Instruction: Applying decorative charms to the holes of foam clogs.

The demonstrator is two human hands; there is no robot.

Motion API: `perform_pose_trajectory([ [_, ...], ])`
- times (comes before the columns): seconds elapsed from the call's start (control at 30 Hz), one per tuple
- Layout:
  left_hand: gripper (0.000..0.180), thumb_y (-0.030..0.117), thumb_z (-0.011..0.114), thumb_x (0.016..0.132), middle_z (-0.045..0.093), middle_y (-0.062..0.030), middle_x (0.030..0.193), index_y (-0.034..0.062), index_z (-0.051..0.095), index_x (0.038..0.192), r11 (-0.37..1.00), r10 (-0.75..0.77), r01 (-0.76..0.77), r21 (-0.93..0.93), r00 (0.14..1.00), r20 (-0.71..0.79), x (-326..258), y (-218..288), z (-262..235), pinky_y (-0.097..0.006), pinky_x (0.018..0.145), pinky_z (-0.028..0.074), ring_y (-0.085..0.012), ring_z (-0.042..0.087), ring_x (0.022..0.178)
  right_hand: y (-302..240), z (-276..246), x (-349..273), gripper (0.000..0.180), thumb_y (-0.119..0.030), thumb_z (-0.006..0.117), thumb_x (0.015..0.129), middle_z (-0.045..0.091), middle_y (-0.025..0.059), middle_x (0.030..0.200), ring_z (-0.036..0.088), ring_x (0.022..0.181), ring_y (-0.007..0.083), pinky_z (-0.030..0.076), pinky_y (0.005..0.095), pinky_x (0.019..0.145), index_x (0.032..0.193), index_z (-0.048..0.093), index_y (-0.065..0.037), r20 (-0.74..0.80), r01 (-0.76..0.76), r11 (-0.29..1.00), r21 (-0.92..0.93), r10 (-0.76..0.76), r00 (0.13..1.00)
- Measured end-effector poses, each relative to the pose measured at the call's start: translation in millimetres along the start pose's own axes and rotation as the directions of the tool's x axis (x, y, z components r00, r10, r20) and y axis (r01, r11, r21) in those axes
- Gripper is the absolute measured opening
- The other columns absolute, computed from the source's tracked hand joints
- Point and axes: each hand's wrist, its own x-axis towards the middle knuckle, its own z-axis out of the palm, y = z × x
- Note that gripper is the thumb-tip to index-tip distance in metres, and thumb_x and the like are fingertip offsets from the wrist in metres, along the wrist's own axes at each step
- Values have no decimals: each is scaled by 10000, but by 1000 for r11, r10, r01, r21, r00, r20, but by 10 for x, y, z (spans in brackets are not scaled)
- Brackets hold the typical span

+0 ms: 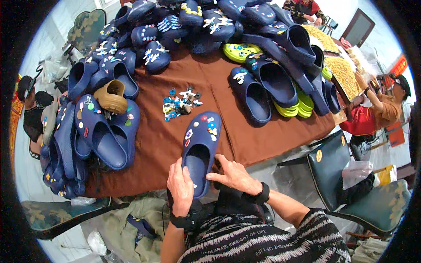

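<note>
A navy blue clog (202, 127) with colourful charms on its toe is held at the table's near edge, toe pointing away from me and opening facing up. My left hand (180, 186) grips its left side by the heel. At its right side, my right hand (234, 175) has thumb and bent fingers against the rim; some fingertips are hidden. Just beyond the toe lies a loose pile of small charms (180, 104), blue, white, black and yellow. Both wrists wear black bands.
Navy clogs (105, 136) are heaped at left, a brown one (112, 97) among them. More clogs (215, 26) pile up at the back, and others (276, 79) at right with lime-green ones. A brown cloth (175, 144) covers the table. Chairs (329, 171) and other people (388, 101) are around it.
</note>
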Motion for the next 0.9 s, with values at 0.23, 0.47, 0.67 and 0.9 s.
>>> perform_pose_trajectory([
  [0.23,375,119,518,949,586,-242,1178,-28,536,1293,993,35,-41,-115,998,-55,-26,289,142,-494,937,457,-428,570,1092,-124,-77,-21,778,-500,625,908,682,288,829,676,789,466,534,544,698,1378,370,65,-197,3,999,42,6,980],
  [0.47,335,149,525,986,587,-213,1240,-27,594,1262,929,241,-232,-287,970,-5,104,394,216,-432,1008,447,-376,563,1163,339,-528,65,377,-194,538,899,624,252,695,621,650,462,481,587,620,1215,484,5,-460,135,967,-218,-223,859],
  [0.67,266,116,500,990,601,-199,1188,-12,630,1184,962,206,-214,-168,977,-62,303,-193,416,-445,985,450,-373,567,1126,416,-1414,-156,343,-203,557,904,631,262,821,643,781,449,498,529,684,1189,529,-13,-601,156,975,-156,-219,769],
  [0.9,203,68,558,927,632,-154,1127,20,665,1093,954,294,-298,-26,951,-95,261,-157,435,-442,948,463,-344,582,1074,423,-3127,-217,190,-147,533,922,549,165,778,521,719,251,451,387,693,991,568,26,-881,252,937,-241,-320,348],
])
